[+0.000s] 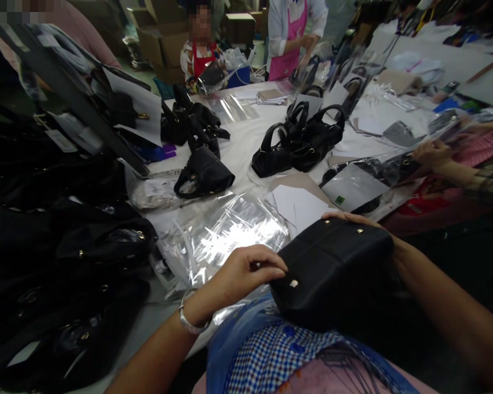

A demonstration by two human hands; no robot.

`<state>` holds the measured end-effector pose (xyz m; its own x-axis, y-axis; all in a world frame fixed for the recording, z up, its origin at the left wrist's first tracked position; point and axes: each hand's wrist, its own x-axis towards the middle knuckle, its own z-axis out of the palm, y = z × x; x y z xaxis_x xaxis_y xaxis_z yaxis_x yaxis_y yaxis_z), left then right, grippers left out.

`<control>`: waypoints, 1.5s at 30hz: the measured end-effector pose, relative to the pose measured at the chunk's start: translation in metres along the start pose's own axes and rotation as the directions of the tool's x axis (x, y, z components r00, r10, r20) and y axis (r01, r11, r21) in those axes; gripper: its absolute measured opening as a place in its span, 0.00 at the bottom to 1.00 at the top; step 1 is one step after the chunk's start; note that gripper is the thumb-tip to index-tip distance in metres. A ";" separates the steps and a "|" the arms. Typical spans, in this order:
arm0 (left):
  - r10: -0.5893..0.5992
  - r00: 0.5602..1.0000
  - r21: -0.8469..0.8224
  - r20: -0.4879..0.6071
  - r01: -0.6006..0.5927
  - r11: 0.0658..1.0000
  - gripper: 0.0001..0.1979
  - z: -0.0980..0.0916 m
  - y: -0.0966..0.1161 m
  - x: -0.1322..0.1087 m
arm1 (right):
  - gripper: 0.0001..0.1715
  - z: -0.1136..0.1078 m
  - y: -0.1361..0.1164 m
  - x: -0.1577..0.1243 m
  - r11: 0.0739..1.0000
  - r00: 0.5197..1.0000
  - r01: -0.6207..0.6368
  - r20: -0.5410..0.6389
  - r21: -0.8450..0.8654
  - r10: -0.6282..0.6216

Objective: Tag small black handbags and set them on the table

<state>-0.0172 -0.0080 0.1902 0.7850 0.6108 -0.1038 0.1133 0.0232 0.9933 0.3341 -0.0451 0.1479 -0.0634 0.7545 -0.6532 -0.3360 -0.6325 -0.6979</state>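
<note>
A black handbag [332, 257] is tilted above my lap, its base with gold-coloured metal studs turned up towards me. My right hand [351, 218] wraps round its far side; most of those fingers are hidden behind it. At the near left corner my left hand [252, 266] is closed in a pinch, thumb and forefinger together, its tips touching the bag beside a metal stud [293, 283]. Whatever lies between these fingertips is too small to make out. Shiny clear plastic sheets [234, 235] lie on the table just beyond my left hand.
Many black bags [57, 241] are piled at left beside a grey metal post [78, 93]. More handbags [299, 139] stand on the white table. White paper sheets [298, 205] lie ahead. At right, a co-worker's hands [433, 156] are on a plastic-covered bag. Other people stand at the far end.
</note>
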 end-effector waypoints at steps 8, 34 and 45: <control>-0.026 0.997 0.103 0.077 0.018 0.994 0.06 0.003 0.002 -0.001 | 0.22 0.009 -0.008 0.006 0.997 0.998 0.036 0.052 -0.072 -0.032; 0.602 0.730 0.621 0.323 -0.643 0.447 0.15 -0.008 -0.012 -0.018 | 0.20 0.014 -0.011 0.008 0.995 0.997 -0.026 0.069 -0.098 0.033; 0.561 0.736 0.636 0.378 -0.647 0.421 0.13 -0.003 -0.012 -0.016 | 0.21 0.013 -0.008 0.010 0.995 0.997 -0.009 0.082 -0.100 0.017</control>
<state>-0.0333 -0.0154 0.1803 0.8720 0.1633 0.4615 -0.0731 -0.8887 0.4526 0.3243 -0.0301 0.1506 -0.1459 0.7551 -0.6391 -0.2396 -0.6538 -0.7178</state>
